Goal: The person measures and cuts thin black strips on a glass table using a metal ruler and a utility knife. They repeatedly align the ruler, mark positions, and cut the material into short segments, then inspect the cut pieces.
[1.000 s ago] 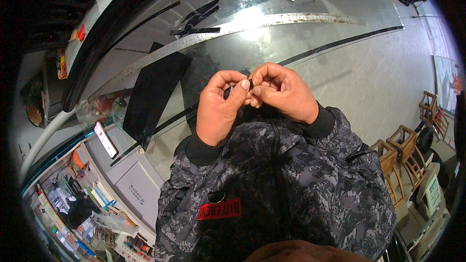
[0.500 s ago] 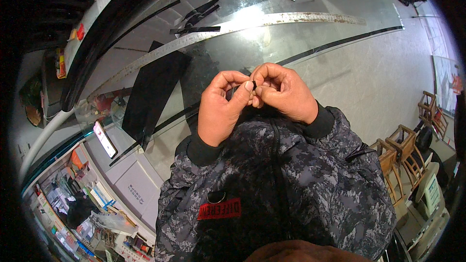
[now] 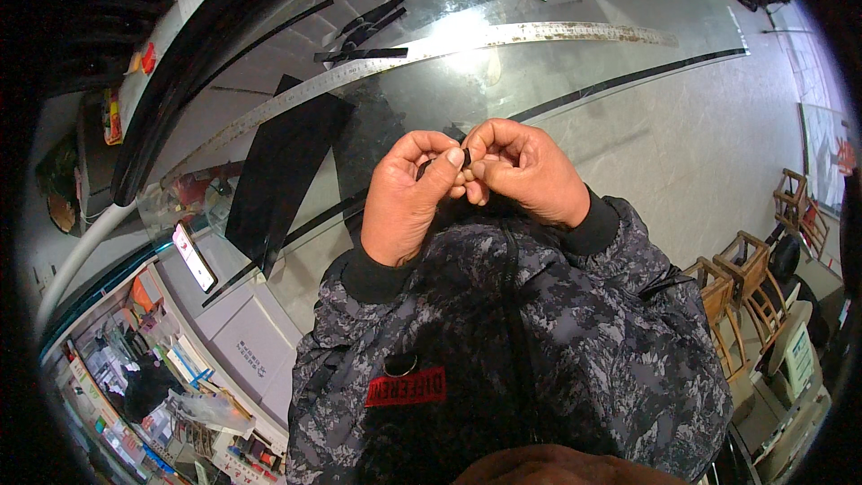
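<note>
Two hands pinch one tiny black piece.
Left hand (image 3: 409, 202) and right hand (image 3: 525, 171) both close tight on the small black piece (image 3: 466, 157) above the glass table (image 3: 628, 135); careful fingers needed next.

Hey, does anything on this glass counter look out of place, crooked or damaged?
Nothing looks broken or spilled. The long metal ruler lies slantwise across the glass counter, and a black sheet lies askew beside it. Both hands, left hand and right hand, pinch a small dark piece.

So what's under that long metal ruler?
A glass tabletop lies under the ruler, with display shelves showing through it. Whatever is directly beneath the ruler is covered.
</note>
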Demonstrator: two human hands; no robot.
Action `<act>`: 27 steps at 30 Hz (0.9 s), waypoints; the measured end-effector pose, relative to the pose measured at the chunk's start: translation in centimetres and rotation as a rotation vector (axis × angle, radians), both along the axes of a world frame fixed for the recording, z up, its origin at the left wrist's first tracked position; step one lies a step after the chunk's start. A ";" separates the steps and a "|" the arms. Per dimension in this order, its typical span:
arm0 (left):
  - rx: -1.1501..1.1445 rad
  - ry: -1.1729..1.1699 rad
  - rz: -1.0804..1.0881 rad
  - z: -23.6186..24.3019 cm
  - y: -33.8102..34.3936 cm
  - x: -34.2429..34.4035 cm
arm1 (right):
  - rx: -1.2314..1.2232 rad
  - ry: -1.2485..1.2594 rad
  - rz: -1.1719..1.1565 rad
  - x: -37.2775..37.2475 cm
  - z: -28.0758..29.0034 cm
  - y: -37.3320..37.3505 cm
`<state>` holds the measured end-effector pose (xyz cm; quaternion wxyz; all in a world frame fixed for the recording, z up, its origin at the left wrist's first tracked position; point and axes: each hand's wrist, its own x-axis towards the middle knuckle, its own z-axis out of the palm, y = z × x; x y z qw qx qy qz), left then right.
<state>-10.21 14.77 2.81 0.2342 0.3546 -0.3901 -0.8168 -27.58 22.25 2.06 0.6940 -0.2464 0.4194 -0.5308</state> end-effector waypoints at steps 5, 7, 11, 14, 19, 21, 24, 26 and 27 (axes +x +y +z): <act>-0.127 -0.092 0.004 0.1 0.0 0.1 | 0.016 0.000 -0.011 0.1 0.2 0.1; -0.195 -0.132 0.012 0.3 0.1 0.1 | 0.012 0.004 -0.018 0.2 0.2 0.1; -0.282 -0.151 0.033 0.3 0.4 -0.1 | 0.009 0.018 -0.007 0.1 0.2 0.1; -0.330 -0.168 0.035 0.4 0.5 -0.2 | 0.005 0.016 -0.010 0.2 0.1 0.1; -0.282 -0.124 0.038 0.8 0.6 -0.2 | 0.012 0.007 -0.015 0.2 -0.1 0.1; -0.279 -0.114 0.031 0.9 0.6 -0.2 | -0.001 0.011 -0.016 0.2 -0.1 0.1; -0.268 -0.114 0.019 0.9 0.5 -0.1 | -0.004 0.018 -0.016 0.2 0.0 0.1; -0.290 -0.142 0.015 0.7 0.5 -0.1 | -0.006 0.025 -0.015 0.2 0.0 0.1; -0.306 -0.152 0.013 0.5 0.4 -0.2 | -0.008 0.031 -0.014 0.2 0.1 0.1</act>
